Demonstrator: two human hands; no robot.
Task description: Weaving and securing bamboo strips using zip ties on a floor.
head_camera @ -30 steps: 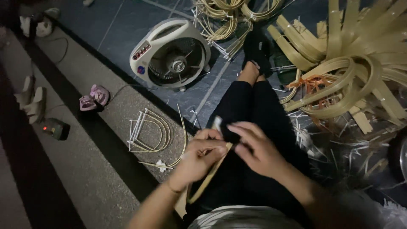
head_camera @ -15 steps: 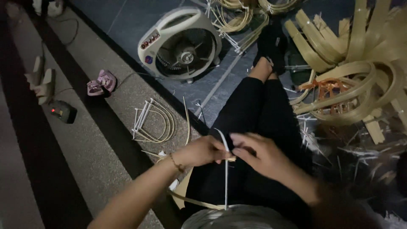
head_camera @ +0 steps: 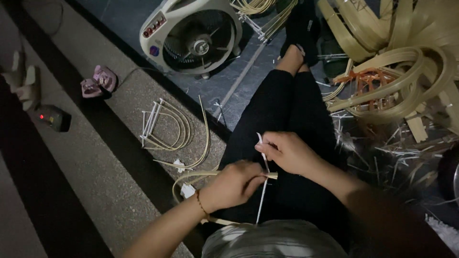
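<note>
- Far left on the floor, a small dark device with a red light (head_camera: 53, 117) and a pair of pink slippers (head_camera: 98, 81) lie well apart from the work.
- Nearer the person, a bundle of bent bamboo hoops with white ties (head_camera: 165, 128) lies flat on the concrete step; these look finished, so some pieces seem to be done already.
- The left hand (head_camera: 234, 184) is closed, its fingers (head_camera: 256, 177) pinching the cut end of a curved bamboo strip (head_camera: 191, 177) that loops down to the floor just beside the thigh.
- A thin white tie (head_camera: 263, 191) crosses that strip's end and hangs down over the lap, loose; by the look of it, the binding on this hoop is begun but not pulled tight or trimmed.
- The right hand (head_camera: 289, 153) is closed too, its fingers gripping the upper end of the tie just above the strip.
- Above, a box fan (head_camera: 193, 40) stands on the tiled floor.
- Far right, a heap of wide bamboo rings and loose splints (head_camera: 397, 81) is piled beside the legs, which suggests plenty of material left to work.
</note>
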